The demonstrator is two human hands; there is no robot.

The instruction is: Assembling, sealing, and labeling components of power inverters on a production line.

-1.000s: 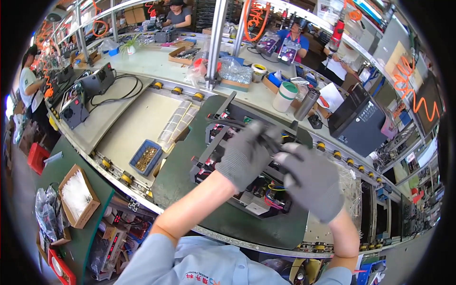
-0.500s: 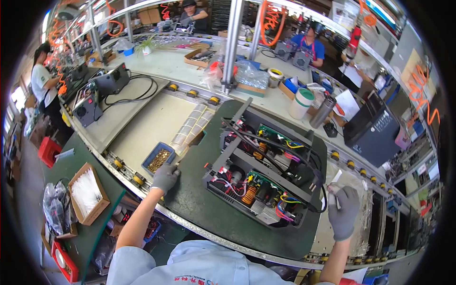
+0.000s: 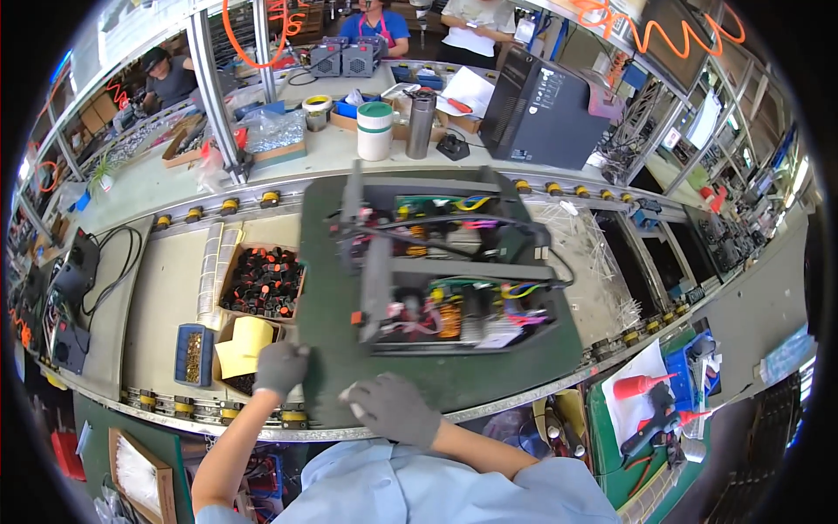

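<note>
Two open-topped dark metal chassis [image 3: 454, 306] with circuit boards, copper coils and coloured wires stand on a dark green board [image 3: 349, 332]. Black cables lie across them. My left hand [image 3: 282, 368], in a grey glove, is closed at the board's left edge, beside a carton holding yellow paper [image 3: 244, 345]. My right hand [image 3: 394, 409], gloved likewise, is over the board's near edge, its fingers bent toward the left. Whatever is under those fingers is hidden. A blue tray [image 3: 194, 354] of small brass-coloured parts sits left of the carton.
Behind the yellow paper is a carton of black and orange parts [image 3: 264, 281]. Yellow rollers [image 3: 230, 411] line both rails. Across the bench stand a white tub [image 3: 374, 131], a steel flask [image 3: 421, 124] and a black case [image 3: 543, 109]. Co-workers are on the far side.
My view has swung right. The green board with the chassis has shifted right along the line, uncovering two cartons. My right hand has come from the board's right side to its near edge.
</note>
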